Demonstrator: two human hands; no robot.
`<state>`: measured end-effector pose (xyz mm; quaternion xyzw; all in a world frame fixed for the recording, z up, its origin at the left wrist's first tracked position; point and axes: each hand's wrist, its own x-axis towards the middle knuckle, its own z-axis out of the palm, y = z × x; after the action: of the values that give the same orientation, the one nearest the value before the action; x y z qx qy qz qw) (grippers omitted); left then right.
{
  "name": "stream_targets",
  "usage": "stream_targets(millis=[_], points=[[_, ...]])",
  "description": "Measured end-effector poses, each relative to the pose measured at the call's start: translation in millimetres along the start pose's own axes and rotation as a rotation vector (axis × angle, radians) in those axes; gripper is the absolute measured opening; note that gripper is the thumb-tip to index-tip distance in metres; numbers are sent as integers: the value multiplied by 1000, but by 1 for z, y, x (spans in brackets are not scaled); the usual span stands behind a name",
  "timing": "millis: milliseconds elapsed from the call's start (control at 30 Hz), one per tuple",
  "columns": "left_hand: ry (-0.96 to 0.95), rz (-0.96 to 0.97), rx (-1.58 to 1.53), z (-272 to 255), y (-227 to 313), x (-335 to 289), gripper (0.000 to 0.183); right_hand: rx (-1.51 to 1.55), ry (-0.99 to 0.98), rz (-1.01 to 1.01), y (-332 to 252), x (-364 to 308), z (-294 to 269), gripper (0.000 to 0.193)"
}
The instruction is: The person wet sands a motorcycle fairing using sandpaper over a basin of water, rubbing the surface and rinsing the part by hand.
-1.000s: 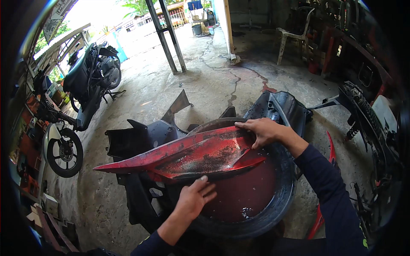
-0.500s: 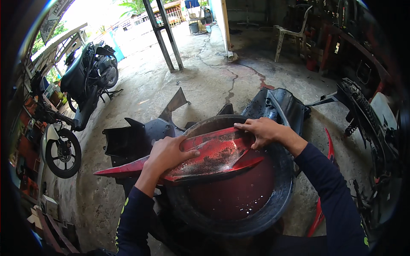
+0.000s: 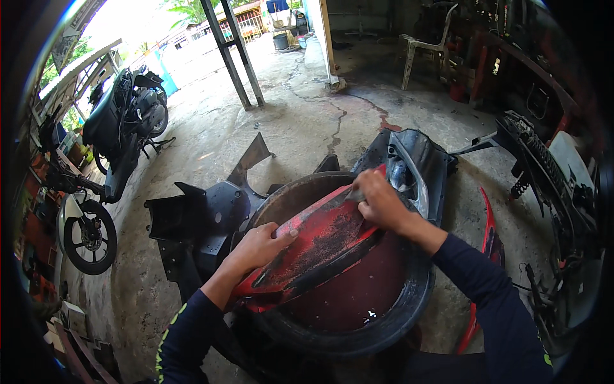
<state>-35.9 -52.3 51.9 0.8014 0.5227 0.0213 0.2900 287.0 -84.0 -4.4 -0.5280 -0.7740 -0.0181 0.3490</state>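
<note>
A red motorcycle fairing panel (image 3: 320, 243), with worn dark patches and a black strip along its lower side, lies slanted over a round black basin (image 3: 419, 307). Murky reddish water (image 3: 358, 291) fills the basin's lower part. My left hand (image 3: 259, 248) grips the panel's upper left edge, thumb on its face. Near the panel's upper right end, my right hand (image 3: 382, 201) is closed, its curled fingers pressing on the surface. A small greyish bit shows under those fingers, too unclear to name.
Black plastic body panels (image 3: 220, 211) lie left of the basin; a dark grey one (image 3: 428, 166) sits behind it on the right. Slim red trim (image 3: 489, 224) rests on the floor. A motorcycle (image 3: 121, 128) stands left, a stripped frame (image 3: 537, 166) right, a plastic chair (image 3: 422, 45) farther back.
The panel has turned so its right end points up and away, its left end lower. My right hand has gone from gripping the panel's edge to a closed hold against its face.
</note>
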Motion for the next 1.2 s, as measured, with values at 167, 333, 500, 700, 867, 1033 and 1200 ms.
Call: stream_targets(millis=[167,333,500,700,867,1033,1200], points=[[-100,-49,-30,17,0,-3,84,46,14,-75,5,-23,11,22],[-203,-35,-64,19,8,8,72,83,-24,-31,1,-34,3,27],[19,146,-51,38,50,53,61,101,-85,-62,-12,-39,-3,36],[33,273,34,47,52,45,56,56,47,53,27,-53,7,37],[126,231,17,58,35,43,53,30,-44,-220,-31,-42,7,33],[101,116,-21,59,35,51,54,-40,-44,-269,-11,-29,15,28],[105,91,-49,59,37,43,55,-181,-64,-286,15,-26,15,23]])
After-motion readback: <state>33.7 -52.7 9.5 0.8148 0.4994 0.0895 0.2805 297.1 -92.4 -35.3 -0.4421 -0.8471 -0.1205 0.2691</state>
